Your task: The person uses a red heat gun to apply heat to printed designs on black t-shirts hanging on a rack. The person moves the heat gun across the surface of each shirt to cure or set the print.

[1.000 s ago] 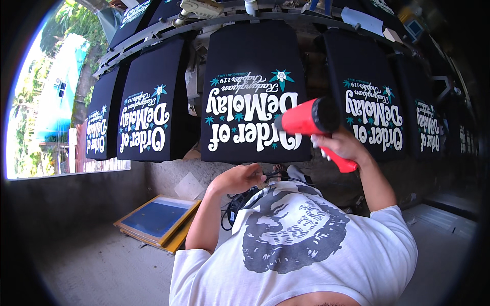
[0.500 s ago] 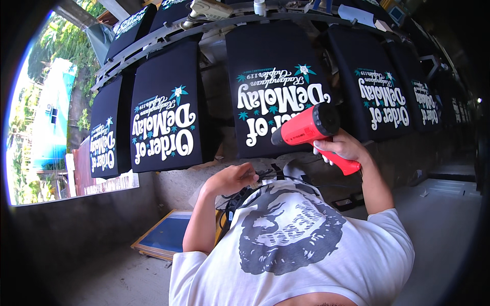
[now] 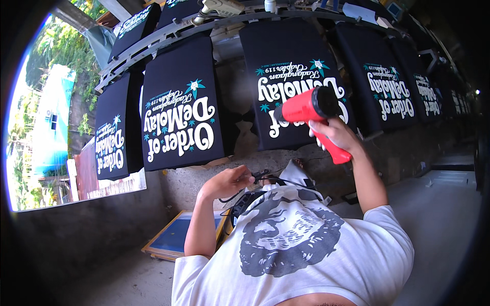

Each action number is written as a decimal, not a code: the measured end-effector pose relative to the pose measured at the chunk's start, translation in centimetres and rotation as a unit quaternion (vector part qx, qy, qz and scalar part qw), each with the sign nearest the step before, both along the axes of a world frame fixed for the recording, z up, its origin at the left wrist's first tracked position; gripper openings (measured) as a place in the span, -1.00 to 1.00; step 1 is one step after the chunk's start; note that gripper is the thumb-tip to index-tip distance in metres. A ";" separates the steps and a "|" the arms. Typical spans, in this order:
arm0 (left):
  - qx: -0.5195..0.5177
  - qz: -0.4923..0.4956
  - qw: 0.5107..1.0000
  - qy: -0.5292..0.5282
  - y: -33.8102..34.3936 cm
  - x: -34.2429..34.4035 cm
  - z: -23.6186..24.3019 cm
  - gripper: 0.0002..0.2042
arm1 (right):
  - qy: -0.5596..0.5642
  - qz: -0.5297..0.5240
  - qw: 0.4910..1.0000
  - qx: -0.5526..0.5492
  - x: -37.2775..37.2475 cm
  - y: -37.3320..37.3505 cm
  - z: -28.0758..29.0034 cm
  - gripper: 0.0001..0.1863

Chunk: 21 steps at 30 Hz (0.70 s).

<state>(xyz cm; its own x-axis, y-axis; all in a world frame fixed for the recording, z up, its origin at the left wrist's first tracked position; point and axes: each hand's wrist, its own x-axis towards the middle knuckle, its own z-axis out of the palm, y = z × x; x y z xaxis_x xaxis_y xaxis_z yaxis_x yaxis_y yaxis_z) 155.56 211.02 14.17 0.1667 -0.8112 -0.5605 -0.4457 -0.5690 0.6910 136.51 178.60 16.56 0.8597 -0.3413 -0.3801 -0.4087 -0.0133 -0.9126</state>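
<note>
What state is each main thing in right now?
Red heat gun: held, nozzle pointing left; on or off unclear.
Right hand: closed around the heat gun.
Left hand: fingers curled beside black cord; grip unclear.
Black shirts: printed, spread flat.
Framed blue panel: lying flat, partly hidden.

1. Right hand [image 3: 332, 135] grips a red blower [image 3: 301, 108] (black at both ends) over a dark printed shirt [image 3: 286, 56].
2. Left of the blower: another printed shirt [image 3: 181, 109].
3. Below-left of the blower: left hand [image 3: 228, 182], near a black cord [image 3: 261, 174].
</note>
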 end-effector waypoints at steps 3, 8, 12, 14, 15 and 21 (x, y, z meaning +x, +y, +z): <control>-0.001 -0.018 1.000 0.003 -0.2 0.0 -0.3 -0.58 | -0.019 -0.021 0.999 -0.028 0.8 0.2 -1.1 -0.57; -0.005 -0.041 0.999 0.014 -0.9 -0.1 -1.6 -0.62 | -0.021 0.012 0.999 0.022 0.9 0.8 0.2 -0.56; -0.016 -0.058 0.998 0.011 -2.0 -0.4 -1.0 -0.57 | -0.033 -0.034 0.995 -0.089 2.0 0.5 -1.9 -0.58; -0.026 -0.050 0.998 0.020 -2.2 -0.6 -1.4 -0.57 | 0.007 -0.006 1.000 -0.014 1.0 0.8 -2.0 -0.61; -0.024 -0.047 0.998 0.017 -2.3 -0.7 -1.4 -0.57 | 0.016 0.031 0.999 0.005 0.4 1.0 -1.2 -0.60; -0.014 -0.035 0.999 0.025 -4.1 -1.6 -0.4 -0.57 | 0.025 0.024 0.999 0.007 -1.7 -1.8 -0.5 -0.57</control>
